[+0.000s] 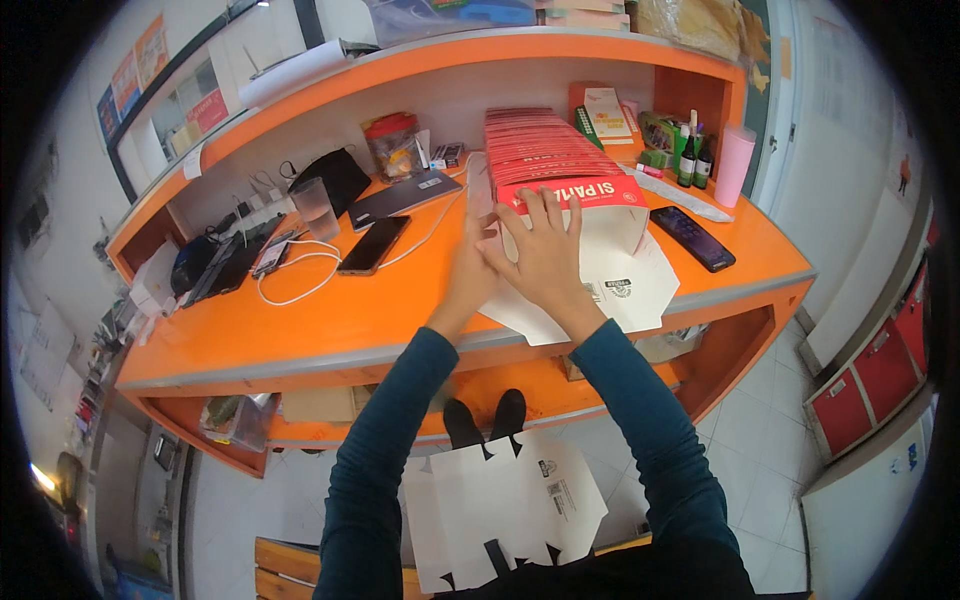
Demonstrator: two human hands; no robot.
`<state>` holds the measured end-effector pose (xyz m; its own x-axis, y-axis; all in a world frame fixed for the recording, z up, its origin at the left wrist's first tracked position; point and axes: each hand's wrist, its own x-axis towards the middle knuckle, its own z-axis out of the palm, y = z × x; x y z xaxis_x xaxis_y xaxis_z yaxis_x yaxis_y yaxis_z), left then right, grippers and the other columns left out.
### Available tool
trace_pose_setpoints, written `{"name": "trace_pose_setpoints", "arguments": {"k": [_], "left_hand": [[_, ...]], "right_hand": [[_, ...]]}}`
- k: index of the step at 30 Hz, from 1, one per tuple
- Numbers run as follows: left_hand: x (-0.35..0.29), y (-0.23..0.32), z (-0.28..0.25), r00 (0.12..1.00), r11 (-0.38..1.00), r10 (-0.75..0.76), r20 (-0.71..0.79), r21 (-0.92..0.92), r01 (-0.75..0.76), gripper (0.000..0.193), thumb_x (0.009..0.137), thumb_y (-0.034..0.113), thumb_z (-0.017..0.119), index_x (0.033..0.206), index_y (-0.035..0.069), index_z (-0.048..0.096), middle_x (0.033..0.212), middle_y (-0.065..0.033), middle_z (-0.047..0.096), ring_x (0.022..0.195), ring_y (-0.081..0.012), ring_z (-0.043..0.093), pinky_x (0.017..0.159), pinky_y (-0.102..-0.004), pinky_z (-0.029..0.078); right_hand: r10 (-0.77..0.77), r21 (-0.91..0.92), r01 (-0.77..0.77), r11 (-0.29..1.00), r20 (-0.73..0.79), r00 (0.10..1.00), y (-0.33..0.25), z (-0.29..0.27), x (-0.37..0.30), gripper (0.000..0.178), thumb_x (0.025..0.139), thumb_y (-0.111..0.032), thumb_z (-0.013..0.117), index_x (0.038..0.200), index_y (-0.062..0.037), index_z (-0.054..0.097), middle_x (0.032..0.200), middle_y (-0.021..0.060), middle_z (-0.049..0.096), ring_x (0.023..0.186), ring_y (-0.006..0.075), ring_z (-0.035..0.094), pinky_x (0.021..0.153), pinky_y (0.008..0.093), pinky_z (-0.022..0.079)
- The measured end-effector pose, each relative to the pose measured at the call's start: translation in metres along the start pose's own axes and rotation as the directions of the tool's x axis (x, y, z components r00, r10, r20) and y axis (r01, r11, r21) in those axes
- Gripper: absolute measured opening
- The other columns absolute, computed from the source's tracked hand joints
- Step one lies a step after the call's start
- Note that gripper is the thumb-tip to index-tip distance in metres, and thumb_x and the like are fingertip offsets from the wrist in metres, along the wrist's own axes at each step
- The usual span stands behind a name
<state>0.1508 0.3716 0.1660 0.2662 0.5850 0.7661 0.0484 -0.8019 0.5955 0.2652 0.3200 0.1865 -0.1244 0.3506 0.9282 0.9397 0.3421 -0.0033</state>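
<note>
Both my hands are at a partly folded cardboard box (625,225), white with a red panel, at the front of a row of similar red-and-white boxes (545,140). My left hand (470,275) is closed at the box's left edge, some fingers blurred and partly hidden. Spread across the red panel and white front, the fingers of my right hand (545,250) touch the box, with the thumb reaching toward my left hand. White flaps lie flat on the orange desk beneath. A flat white die-cut cardboard sheet (500,510) rests at my lap.
On the desk (400,310), left of the boxes, are a phone (375,245), white cable, laptop (405,198), clear cup (315,210) and red-lidded jar (393,145). Rightward are another phone (692,238), small bottles (695,160) and a pink tumbler (735,165). A raised shelf edge runs behind.
</note>
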Motion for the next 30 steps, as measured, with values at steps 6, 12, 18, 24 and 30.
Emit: {"name": "trace_pose_setpoints", "arguments": {"k": [6,12,18,24,30], "left_hand": [[0.048,-0.021,-0.022,0.976,0.938,0.211,0.048,0.272,-0.216,0.042,0.075,-0.003,0.049,0.116,0.001,0.046,0.112,-0.0201,0.05,0.105,-0.0318,0.048,0.083,-0.0364,0.042],[0.059,-0.013,-0.019,0.965,0.871,0.182,0.19,0.424,-0.248,0.036,0.076,0.0,0.048,0.112,-0.002,0.05,0.104,-0.0205,0.055,0.094,-0.0337,0.053,0.083,-0.037,0.041],[0.06,-0.011,-0.021,0.975,0.945,0.009,0.224,0.317,-0.081,0.036,0.077,-0.001,0.045,0.113,-0.003,0.05,0.106,-0.0218,0.054,0.099,-0.0337,0.052,0.085,-0.0361,0.041],[0.061,-0.017,-0.042,0.938,0.987,-0.104,0.332,0.151,0.056,0.045,0.078,0.003,0.047,0.122,-0.002,0.041,0.122,-0.0228,0.045,0.112,-0.0315,0.046,0.094,-0.0333,0.035],[0.05,0.002,-0.013,0.961,0.937,-0.07,0.267,0.349,-0.028,0.053,0.075,0.002,0.047,0.126,0.001,0.031,0.123,-0.026,0.041,0.112,-0.0372,0.043,0.094,-0.0371,0.034]], "right_hand": [[-0.026,-0.196,0.006,0.981,-0.103,0.994,-0.002,0.013,-0.007,0.027,0.073,-0.023,0.058,0.099,-0.016,0.056,0.111,0.0105,0.048,0.105,0.03,0.042,0.088,0.0527,0.025],[-0.071,-0.192,0.056,0.98,-0.068,0.995,0.01,0.019,-0.008,0.027,0.074,-0.021,0.058,0.1,-0.0148,0.056,0.105,0.0081,0.052,0.1,0.0268,0.047,0.085,0.047,0.03],[-0.046,0.01,0.045,0.999,0.059,0.997,0.024,0.03,0.013,0.033,0.072,-0.023,0.061,0.102,-0.0121,0.055,0.099,0.0084,0.055,0.097,0.0269,0.049,0.086,0.042,0.033],[0.255,0.014,-0.277,0.961,-0.444,0.859,0.074,-0.023,0.022,0.03,0.072,-0.014,0.064,0.1,-0.0039,0.057,0.093,0.0117,0.057,0.093,0.0258,0.054,0.083,0.0388,0.039],[0.643,0.6,-0.385,0.701,-0.298,0.706,0.111,0.003,-0.018,0.013,0.073,-0.006,0.066,0.082,0.0034,0.062,0.08,0.011,0.058,0.058,0.0131,0.058,0.052,0.0216,0.045]]}}
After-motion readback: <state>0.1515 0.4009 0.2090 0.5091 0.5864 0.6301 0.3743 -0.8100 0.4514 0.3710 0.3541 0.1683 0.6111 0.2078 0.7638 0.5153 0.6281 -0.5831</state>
